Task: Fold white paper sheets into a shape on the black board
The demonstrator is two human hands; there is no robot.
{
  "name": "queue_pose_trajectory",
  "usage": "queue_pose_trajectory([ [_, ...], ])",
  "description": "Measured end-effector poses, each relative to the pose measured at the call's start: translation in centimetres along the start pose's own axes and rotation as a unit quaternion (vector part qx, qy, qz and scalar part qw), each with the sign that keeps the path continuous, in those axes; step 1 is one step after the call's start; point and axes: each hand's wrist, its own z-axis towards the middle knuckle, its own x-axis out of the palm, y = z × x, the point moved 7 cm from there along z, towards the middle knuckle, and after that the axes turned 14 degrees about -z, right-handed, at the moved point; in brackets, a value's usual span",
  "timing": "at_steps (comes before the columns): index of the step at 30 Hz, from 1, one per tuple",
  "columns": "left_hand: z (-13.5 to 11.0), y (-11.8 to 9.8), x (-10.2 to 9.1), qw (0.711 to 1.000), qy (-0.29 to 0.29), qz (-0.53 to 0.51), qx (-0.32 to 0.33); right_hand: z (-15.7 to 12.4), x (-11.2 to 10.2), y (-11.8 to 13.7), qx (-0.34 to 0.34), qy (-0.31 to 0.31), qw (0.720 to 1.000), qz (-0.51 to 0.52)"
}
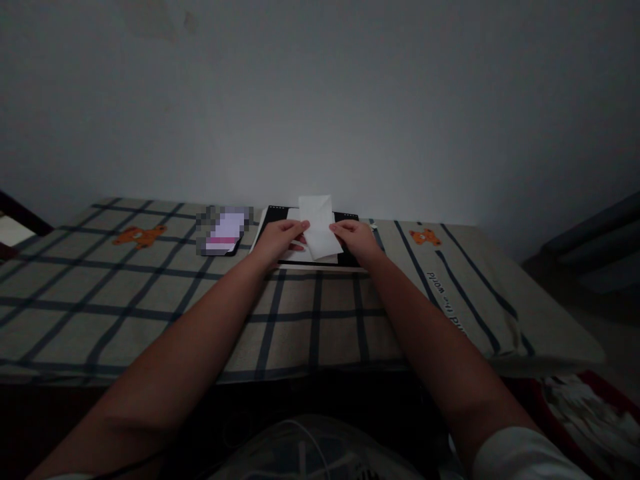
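A white sheet of paper (319,223) stands slightly tilted above a black pad (345,257) that lies on the far side of a table covered with a checked cloth (150,300). My left hand (280,241) pinches the paper's left edge. Its right edge is pinched by my right hand (356,239). Both arms reach straight forward across the cloth. The room is dim.
A phone (224,232) with a lit screen lies left of the black pad. The cloth bears orange bear prints (139,235) and dark stripes. A pale wall rises right behind the table. Red and white fabric (580,400) lies at the lower right.
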Motion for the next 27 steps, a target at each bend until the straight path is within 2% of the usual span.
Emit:
queue_pose_trajectory([
  [4,0.0,0.4,0.1,1.0,0.013,-0.003,-0.029,0.1,-0.4,0.2,-0.012,-0.023,1.0,-0.002],
  [11,0.1,0.3,-0.1,1.0,-0.009,0.018,-0.003,0.5,-0.1,-0.4,-0.019,-0.026,0.999,0.012],
  [20,0.3,-0.5,-1.0,0.996,-0.045,0.049,0.057,0.3,0.6,-0.7,-0.001,0.047,0.998,0.047],
  [23,0.3,-0.4,-1.0,0.997,-0.045,0.033,0.046,0.3,0.6,-0.7,0.006,0.049,0.998,0.038],
  [27,0.1,0.0,-0.4,1.0,-0.016,-0.013,0.012,0.5,0.2,-0.7,0.004,0.016,0.999,0.03],
])
